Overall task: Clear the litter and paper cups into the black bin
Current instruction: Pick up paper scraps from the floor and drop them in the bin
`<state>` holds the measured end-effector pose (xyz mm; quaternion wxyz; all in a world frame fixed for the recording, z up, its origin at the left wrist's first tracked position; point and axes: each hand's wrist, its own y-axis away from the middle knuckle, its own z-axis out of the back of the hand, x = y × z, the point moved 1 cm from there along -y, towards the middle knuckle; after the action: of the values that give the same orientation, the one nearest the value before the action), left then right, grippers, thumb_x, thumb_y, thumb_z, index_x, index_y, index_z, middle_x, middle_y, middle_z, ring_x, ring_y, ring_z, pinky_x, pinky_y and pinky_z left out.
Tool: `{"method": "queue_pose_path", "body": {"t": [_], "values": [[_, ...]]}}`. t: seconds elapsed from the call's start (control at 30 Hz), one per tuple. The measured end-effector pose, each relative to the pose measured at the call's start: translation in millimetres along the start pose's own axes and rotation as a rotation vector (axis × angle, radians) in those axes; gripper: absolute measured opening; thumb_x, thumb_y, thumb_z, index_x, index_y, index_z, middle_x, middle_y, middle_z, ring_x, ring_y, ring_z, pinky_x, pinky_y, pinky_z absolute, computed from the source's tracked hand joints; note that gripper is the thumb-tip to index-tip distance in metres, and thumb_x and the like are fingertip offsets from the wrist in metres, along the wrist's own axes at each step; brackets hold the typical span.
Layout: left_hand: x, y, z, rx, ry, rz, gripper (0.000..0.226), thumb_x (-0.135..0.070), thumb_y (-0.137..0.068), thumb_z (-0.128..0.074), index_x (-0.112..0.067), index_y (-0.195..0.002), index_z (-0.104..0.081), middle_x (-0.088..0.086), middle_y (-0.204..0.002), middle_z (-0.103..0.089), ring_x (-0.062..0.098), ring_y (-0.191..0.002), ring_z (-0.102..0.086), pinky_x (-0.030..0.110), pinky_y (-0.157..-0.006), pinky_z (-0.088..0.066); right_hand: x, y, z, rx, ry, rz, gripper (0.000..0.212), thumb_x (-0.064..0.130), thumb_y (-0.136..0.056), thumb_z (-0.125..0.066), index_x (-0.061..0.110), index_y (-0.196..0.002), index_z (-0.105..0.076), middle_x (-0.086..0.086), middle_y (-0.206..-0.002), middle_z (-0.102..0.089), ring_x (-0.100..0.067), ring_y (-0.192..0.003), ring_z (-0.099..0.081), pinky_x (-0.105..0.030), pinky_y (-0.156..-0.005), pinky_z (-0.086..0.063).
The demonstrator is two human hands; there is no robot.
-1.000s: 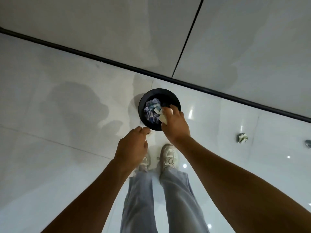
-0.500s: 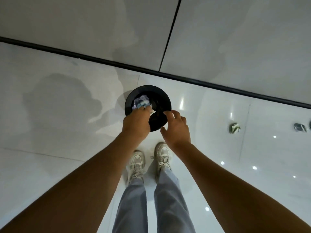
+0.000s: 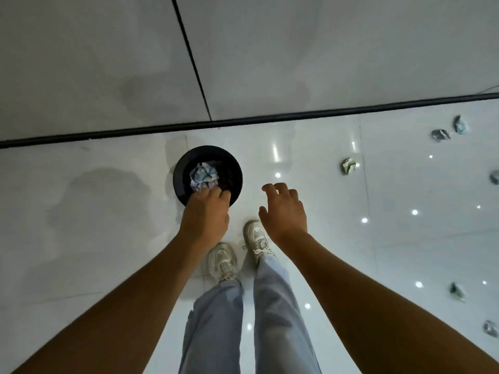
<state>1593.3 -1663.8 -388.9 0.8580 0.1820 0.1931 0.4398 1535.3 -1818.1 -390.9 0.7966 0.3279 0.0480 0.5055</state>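
The black bin (image 3: 208, 155) stands on the pale glossy floor (image 3: 108, 238) just in front of the person's shoes (image 3: 222, 261), near the dark strip at the foot of the wall (image 3: 297, 114), and it already holds crumpled paper (image 3: 204, 175). The left hand (image 3: 205, 211) hangs over the bin's near rim, fingers bent downward; I cannot tell whether they pinch anything. The right hand (image 3: 283, 209) hovers beside the bin, to its right, fingers apart and loosely curved, holding nothing. Off to the right more litter lies scattered: a crumpled wad (image 3: 348, 166) nearest, two more wads (image 3: 440, 134) farther back by the wall, others along the right edge. These scraps look light and soft; they should squash under a pinch, so any side will serve for a hold, though a loose grasp might let one slip on that slick floor. No paper cups are clearly visible.
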Motion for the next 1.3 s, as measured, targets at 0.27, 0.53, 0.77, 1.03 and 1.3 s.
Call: {"method": "queue_pose_path", "body": {"t": [0.27, 0.53, 0.77, 1.03, 1.3], "values": [[-79, -5, 45, -0.049, -0.005, -0.254, 0.024, 0.0, -0.07, -0.071, 0.007, -0.093, -0.067, 0.022, -0.081, -0.064, 0.038, -0.076, -0.063, 0.043, -0.068, -0.055, -77, 38, 44, -0.077, -0.124, -0.183, 0.045, 0.022, -0.094, -0.051, 0.02, -0.137, -0.042, -0.006, -0.141, -0.043, -0.029, -0.12, -0.044, -0.037, -0.091, -0.045], [-179, -58, 24, 0.104, -0.072, -0.311, 0.032, -0.021, -0.093, -0.045, -0.013, -0.124, -0.051, 0.004, -0.118, -0.056, 0.022, -0.109, -0.052, 0.034, -0.089, -0.044, -189, 36, 66, -0.131, -0.34, -0.413, 0.045, 0.025, -0.093, -0.053, 0.021, -0.137, -0.043, -0.005, -0.137, -0.045, -0.028, -0.121, -0.044, -0.039, -0.09, -0.048], [-285, -119, 17, 0.146, -0.143, -0.366, 0.034, -0.024, -0.096, -0.042, -0.015, -0.129, -0.046, 0.001, -0.124, -0.053, 0.019, -0.112, -0.05, 0.03, -0.089, -0.043, -303, 13, 93, -0.138, -0.408, -0.479, 0.047, 0.025, -0.093, -0.055, 0.02, -0.138, -0.042, -0.006, -0.138, -0.045, -0.027, -0.122, -0.043, -0.037, -0.09, -0.047], [-371, -200, 3, 0.175, -0.22, -0.418, 0.036, -0.025, -0.096, -0.043, -0.015, -0.13, -0.046, 0.003, -0.124, -0.054, 0.021, -0.112, -0.052, 0.033, -0.09, -0.046, -403, -30, 97, -0.135, -0.423, -0.492, 0.047, 0.023, -0.093, -0.055, 0.017, -0.138, -0.041, -0.007, -0.136, -0.046, -0.028, -0.12, -0.044, -0.037, -0.086, -0.046], [-379, -280, -53, 0.219, -0.193, -0.405, 0.039, -0.027, -0.096, -0.046, -0.017, -0.134, -0.042, 0.002, -0.13, -0.051, 0.019, -0.116, -0.048, 0.03, -0.089, -0.043, -445, -112, 42, -0.121, -0.437, -0.492, 0.048, 0.021, -0.091, -0.054, 0.015, -0.137, -0.042, -0.009, -0.137, -0.045, -0.029, -0.119, -0.044, -0.038, -0.087, -0.046]]}}
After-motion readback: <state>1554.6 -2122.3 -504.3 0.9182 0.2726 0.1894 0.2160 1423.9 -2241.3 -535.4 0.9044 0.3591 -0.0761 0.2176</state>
